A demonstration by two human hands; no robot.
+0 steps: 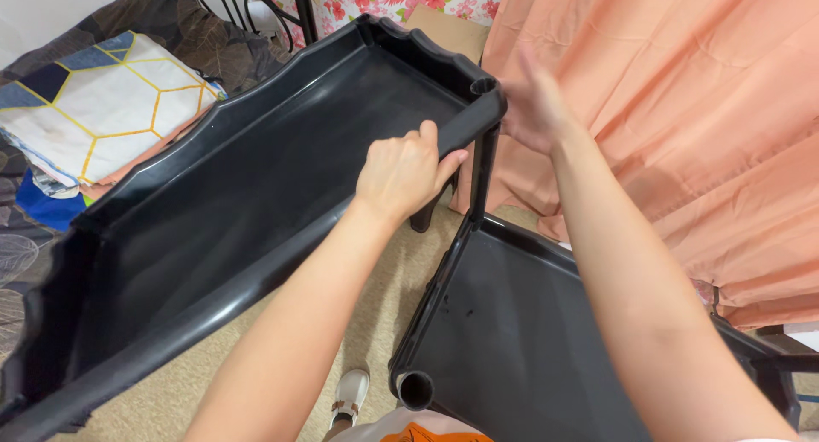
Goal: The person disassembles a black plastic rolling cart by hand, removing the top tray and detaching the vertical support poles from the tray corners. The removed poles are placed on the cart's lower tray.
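Lying at the far left, a folded quilt with white, blue and yellow hexagons [102,101] is sitting just beyond the large black plastic shelf tray with a scalloped rim [247,177], which is stretching tilted from the near left up toward the far centre. The left hand [405,173] is gripping that tray's near rim close to its right corner, fingers curled over the edge. The right hand [533,109] is hovering open just beside the corner socket, above a black upright post [479,186] rising from a second flat black plastic tray [529,340] at the near right, with a peach-coloured curtain [682,109] hanging behind.
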